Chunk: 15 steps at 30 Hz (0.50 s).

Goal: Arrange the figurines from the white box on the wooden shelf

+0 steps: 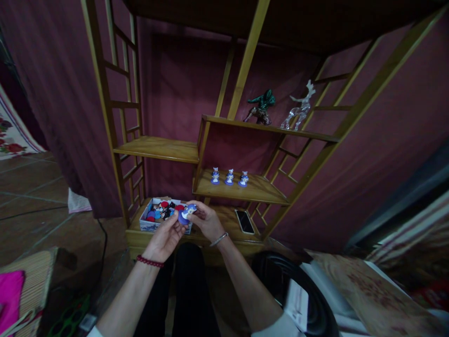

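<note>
Between my two hands, just over the box, I hold a small purple-and-white figurine (187, 214) tilted on its side. My left hand (169, 238) pinches its round purple base. The fingers of my right hand (206, 220) close on its upper end. Beneath and to the left, a white patterned box (149, 226) holds several more figurines with red, blue and purple bases. Three similar figurines, a left one (215, 176), a middle one (229, 177) and a right one (243, 179), stand upright in a row on the middle shelf (261, 191).
A phone (244, 221) lies on the bottom shelf, right of my hands. A dark green figure (262, 106) and a clear deer figurine (299, 110) stand on the upper shelf (238, 123). Black coiled hose or tubing (315, 304) and flat boards (379, 290) are at lower right.
</note>
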Available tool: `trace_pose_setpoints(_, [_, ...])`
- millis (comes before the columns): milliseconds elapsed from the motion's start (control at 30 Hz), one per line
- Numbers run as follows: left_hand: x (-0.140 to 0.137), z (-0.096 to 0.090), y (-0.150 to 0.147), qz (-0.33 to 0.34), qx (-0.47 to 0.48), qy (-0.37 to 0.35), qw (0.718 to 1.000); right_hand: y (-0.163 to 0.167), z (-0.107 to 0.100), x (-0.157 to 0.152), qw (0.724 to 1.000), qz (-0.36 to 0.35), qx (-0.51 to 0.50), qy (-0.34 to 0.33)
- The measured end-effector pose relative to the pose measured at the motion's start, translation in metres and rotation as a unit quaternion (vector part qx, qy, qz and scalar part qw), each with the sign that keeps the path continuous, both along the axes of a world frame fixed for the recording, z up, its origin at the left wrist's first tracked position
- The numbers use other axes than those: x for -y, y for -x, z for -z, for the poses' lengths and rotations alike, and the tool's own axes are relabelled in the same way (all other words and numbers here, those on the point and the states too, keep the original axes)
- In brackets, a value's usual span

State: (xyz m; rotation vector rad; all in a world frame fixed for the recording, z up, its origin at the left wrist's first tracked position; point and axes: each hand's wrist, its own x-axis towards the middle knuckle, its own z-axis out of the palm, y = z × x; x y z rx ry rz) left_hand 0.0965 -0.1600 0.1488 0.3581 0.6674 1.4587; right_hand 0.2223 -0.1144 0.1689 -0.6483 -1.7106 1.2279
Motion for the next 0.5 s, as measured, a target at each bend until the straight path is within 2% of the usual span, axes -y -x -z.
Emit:
trace_pose_setpoints(233, [0.001, -0.002, -0.004, 0.001, 0.016, 0.012, 1.000, -0.005, -0.004, -0.003, 0.999, -0.029, 0.020, -0.017])
trace_pose_setpoints(500, [0.000, 0.003, -0.007, 0.047, 0.045, 0.009, 0.998, -0.013, -0.004, -0.007, 0.996, -0.052, 0.054, -0.037])
